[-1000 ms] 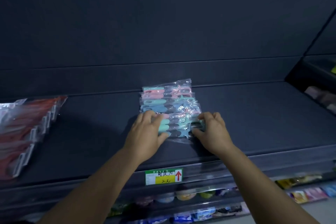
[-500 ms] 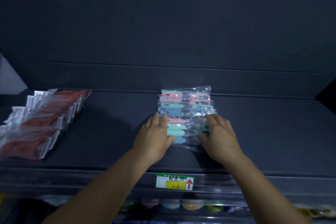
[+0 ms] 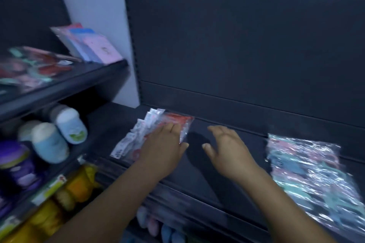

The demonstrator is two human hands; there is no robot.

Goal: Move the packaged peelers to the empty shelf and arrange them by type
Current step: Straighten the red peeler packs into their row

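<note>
On the dark shelf (image 3: 227, 163), the person's left hand (image 3: 164, 150) lies flat on the red packaged peelers (image 3: 158, 132) at the shelf's left end, its fingers straight and close together. The right hand (image 3: 227, 148) hangs just above the bare shelf beside them, fingers spread and holding nothing. The pastel packaged peelers (image 3: 308, 169) lie well apart, to the right.

Your left hand (image 3: 165, 147) covers most of the red peeler packs (image 3: 156, 130) — count unreadable. Pastel peeler packs (image 3: 308, 173) smear into glare, cut at right edge. Upper-left shelf packets (image 3: 35, 69) blurred — type unclear.
</note>
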